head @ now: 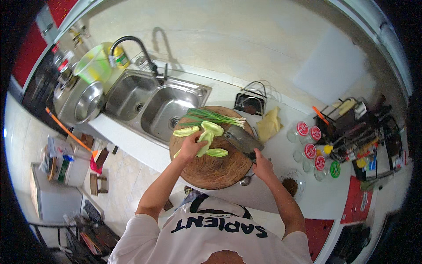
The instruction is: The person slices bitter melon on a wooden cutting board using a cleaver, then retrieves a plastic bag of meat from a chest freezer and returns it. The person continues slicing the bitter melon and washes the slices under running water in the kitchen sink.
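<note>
A round wooden chopping board (217,171) lies on the counter, overlapping the sink's right edge. My left hand (194,145) grips a pale green piece of hollowed, ridged gourd (205,138) above the board. Other gourd pieces lie around it, one (185,131) to the left, one (217,152) to the lower right and one behind the fingers. My right hand (262,163) is closed around the handle of a cleaver (244,140), whose broad blade is over the board's right side. A bunch of scallions (211,116) rests along the board's far edge.
Beyond the board's left is a double steel sink (132,94) with a black faucet (135,41). A yellowish cloth (269,124) and a wire rack (251,99) stand to the right, then several lidded glass jars (310,151). A bowl of dark brown contents (290,186) sits near the right forearm.
</note>
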